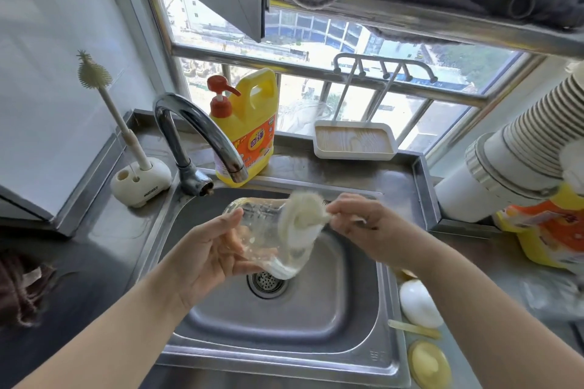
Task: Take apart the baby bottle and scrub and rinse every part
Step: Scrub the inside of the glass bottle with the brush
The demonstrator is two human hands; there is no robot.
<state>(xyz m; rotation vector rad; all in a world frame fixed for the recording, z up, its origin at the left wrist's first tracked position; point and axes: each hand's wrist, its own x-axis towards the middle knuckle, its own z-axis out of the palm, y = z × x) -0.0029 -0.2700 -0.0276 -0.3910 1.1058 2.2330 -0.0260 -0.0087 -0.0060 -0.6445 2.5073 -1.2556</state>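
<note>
Over the steel sink [347, 325] my left hand [208, 249] grips a clear glass bottle body [262, 230], tilted with its white-ringed end pointing down toward the drain. My right hand [366, 227] pinches the handle of a cream bristle brush [303, 215], whose blurred head presses against the bottle's upper right side. On the counter to the right of the sink lie a white dome-shaped cap [418, 303], a thin yellowish stick [414, 329] and a yellow round part [429, 363].
The faucet [202, 139] arches over the sink's back left, with no water visible. A yellow detergent jug [246, 129] stands behind it. A second brush [126, 133] stands in a white holder at left. A drying tray [354, 140] sits by the window; stacked cups [521, 148] at right.
</note>
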